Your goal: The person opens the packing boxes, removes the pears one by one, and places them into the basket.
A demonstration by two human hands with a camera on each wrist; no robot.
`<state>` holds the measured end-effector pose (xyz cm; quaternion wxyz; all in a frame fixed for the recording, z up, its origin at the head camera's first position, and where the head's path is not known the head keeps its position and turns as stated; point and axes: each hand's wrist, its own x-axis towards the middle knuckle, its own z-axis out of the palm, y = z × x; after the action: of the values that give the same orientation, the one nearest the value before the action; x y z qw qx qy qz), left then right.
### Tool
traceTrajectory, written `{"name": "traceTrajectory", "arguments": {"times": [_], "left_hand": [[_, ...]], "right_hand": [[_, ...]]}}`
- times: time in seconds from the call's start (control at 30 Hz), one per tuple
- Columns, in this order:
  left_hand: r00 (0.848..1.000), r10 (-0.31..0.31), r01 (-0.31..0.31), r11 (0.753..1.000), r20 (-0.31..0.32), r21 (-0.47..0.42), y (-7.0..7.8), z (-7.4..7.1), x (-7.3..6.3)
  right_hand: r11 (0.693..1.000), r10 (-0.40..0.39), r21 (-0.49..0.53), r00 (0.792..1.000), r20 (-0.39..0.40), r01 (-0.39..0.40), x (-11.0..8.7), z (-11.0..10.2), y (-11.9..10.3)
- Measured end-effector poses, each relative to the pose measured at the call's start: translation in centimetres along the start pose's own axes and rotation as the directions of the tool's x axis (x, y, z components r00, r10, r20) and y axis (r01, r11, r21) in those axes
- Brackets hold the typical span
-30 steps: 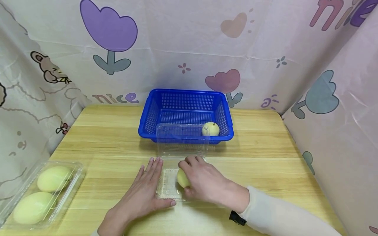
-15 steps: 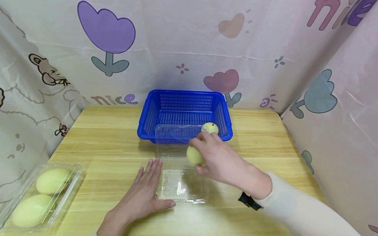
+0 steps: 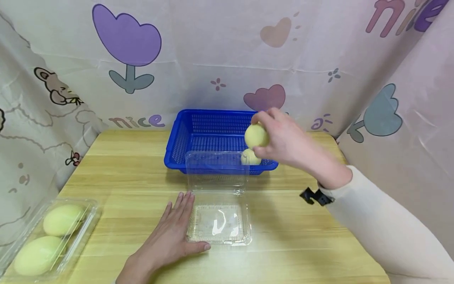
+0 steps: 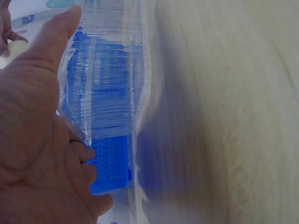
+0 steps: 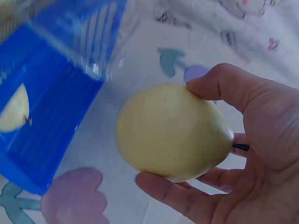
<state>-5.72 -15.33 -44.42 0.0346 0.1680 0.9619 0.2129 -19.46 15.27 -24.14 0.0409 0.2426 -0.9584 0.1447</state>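
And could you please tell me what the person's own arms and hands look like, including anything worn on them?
Both the left hand and right hand are bare, with no gloves. The right arm wears a long, plain off-white sleeve, with a small black band at its cuff. Too little shows of the left arm to describe its clothing.
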Motion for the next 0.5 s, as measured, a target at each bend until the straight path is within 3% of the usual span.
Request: {"name": "traceTrajectory", "arguments": {"times": [0.23, 0.5], "left_hand": [[1.000, -0.019, 0.019, 1.000, 0.009, -0.004, -0.1, 0.2, -0.1], [1.000, -0.016, 0.016, 1.000, 0.007, -0.001, 0.0, 0.2, 0.0]], "right_hand": [[0.999, 0.046, 0.005, 0.999, -0.001, -0.046, 4.2, 0.2, 2.2], [0.997, 0.074, 0.000, 0.995, 0.069, -0.075, 7.7, 1.9, 3.9]]}}
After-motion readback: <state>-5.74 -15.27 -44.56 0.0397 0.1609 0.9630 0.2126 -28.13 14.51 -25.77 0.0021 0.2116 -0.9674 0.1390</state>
